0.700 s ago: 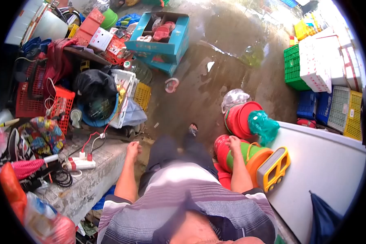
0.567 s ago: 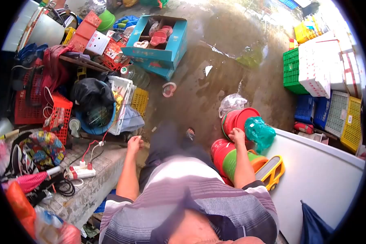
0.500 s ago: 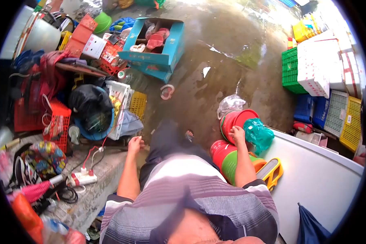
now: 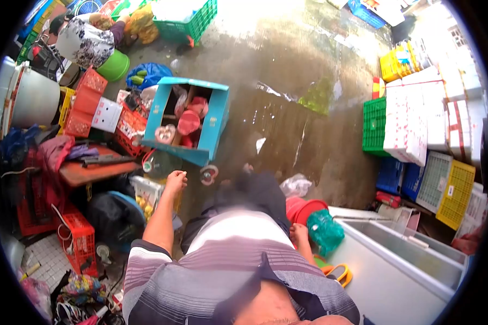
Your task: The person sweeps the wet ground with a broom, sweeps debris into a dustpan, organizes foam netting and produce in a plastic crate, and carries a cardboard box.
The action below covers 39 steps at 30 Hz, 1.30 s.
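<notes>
While the red bucket (image 4: 307,208) stands on the wet floor (image 4: 255,130) just beside the right hand (image 4: 298,234), a teal plastic bag (image 4: 325,232) lies against the bucket's side. The right hand hangs low with its fingers curled in; whether it touches the bucket or grips anything cannot be told. A clear plastic bag (image 4: 296,185) lies just past the bucket, and a white chest (image 4: 393,271) stands to its right. The left hand (image 4: 177,181) hovers with its fingers loosely bent, and whether something small is pinched in them is unclear. Near it are a large clear bottle (image 4: 161,164), a pink item (image 4: 209,175) on the floor and an open blue box (image 4: 217,116) with pink and red things inside. Farther left sits a red basket (image 4: 82,242). At the far right, white boxes (image 4: 406,116) stand by a green crate (image 4: 373,125) and a yellow crate (image 4: 455,195). At the upper left, a person (image 4: 87,42) bends near a green tub (image 4: 114,66).
</notes>
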Motion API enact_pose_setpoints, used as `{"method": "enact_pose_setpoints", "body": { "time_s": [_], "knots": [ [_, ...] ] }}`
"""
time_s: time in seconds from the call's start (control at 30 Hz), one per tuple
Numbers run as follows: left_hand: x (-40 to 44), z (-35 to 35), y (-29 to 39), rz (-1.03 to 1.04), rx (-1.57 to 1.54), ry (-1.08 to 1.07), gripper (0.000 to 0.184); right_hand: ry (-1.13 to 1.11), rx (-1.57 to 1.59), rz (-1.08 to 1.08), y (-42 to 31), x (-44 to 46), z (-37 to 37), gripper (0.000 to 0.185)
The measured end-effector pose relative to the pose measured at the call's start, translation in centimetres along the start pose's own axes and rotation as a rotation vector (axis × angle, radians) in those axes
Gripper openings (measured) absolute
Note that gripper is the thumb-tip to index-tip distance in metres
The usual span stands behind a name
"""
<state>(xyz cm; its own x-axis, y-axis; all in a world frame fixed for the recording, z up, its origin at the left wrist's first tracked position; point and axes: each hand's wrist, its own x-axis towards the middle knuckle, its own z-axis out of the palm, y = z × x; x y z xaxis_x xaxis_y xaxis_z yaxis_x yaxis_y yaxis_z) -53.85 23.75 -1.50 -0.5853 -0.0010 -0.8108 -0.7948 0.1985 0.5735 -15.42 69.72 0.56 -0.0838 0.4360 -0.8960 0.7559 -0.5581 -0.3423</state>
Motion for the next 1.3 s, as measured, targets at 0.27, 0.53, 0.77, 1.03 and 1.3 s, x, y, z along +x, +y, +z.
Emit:
{"method": "enact_pose_setpoints", "body": {
  "time_s": [0.27,0.53,0.77,1.03,1.3],
  "knots": [
    [6.8,8.8,13.8,-0.008,0.001,0.099,0.02,-0.163,-0.211,-0.382,-20.9,15.4,3.8,0.02],
    [15.0,12.6,17.3,-0.15,-0.025,0.076,0.021,0.044,-0.042,-0.414,-49.9,19.3,8.5,0.029],
    [28.1,14.6,31.1,-0.174,0.054,0.035,0.021,0.064,0.02,-0.344,-60.7,24.6,13.9,0.025],
    [45.6,29.1,65.2,0.091,0.142,0.037,0.014,0.097,0.088,-0.145,-69.0,21.4,14.5,0.027],
    [48.8,60.1,90.8,0.444,0.242,-0.19,0.028,0.112,0.304,-0.071,-74.8,32.6,8.7,0.02]
  ]
}}
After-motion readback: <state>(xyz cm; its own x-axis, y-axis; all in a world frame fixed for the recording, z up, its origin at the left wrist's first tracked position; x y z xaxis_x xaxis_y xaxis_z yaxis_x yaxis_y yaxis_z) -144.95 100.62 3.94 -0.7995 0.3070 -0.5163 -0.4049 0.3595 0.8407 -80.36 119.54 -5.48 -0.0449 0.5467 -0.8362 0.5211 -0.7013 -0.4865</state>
